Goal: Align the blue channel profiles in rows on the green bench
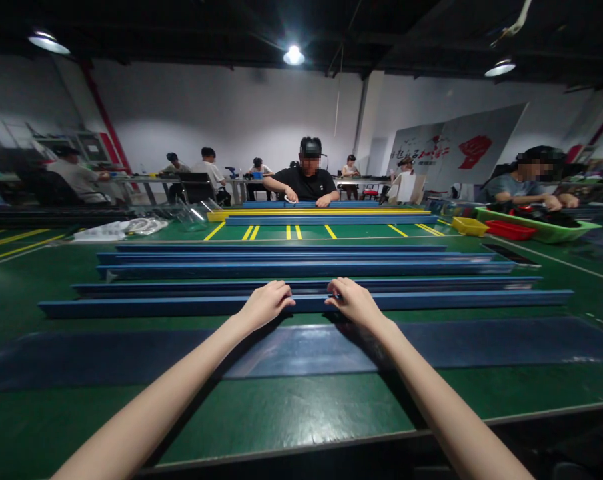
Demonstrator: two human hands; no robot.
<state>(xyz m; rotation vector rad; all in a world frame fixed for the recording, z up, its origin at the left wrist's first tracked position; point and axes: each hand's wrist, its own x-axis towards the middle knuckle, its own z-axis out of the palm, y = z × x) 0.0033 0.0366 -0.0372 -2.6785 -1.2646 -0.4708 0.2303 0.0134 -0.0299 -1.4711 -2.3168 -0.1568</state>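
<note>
My left hand (268,302) and my right hand (350,299) grip the nearest long blue strip (156,306) near its middle, a short gap apart. Fingers curl over its top edge, with the thumbs on the near side. Just behind it lies another blue strip (131,289), partly hidden by my hands. More blue strips (206,269) lie parallel farther back. In front of my hands, a flat, glossy bluish sheet (301,347) stretches across the green table (291,413).
Across the table, a person in black (308,180) handles blue and yellow strips (321,212). At right are a phone (511,255), a yellow tray (470,227), a red tray (510,231) and a green tub (564,232). Clear plastic packets (101,231) lie at left.
</note>
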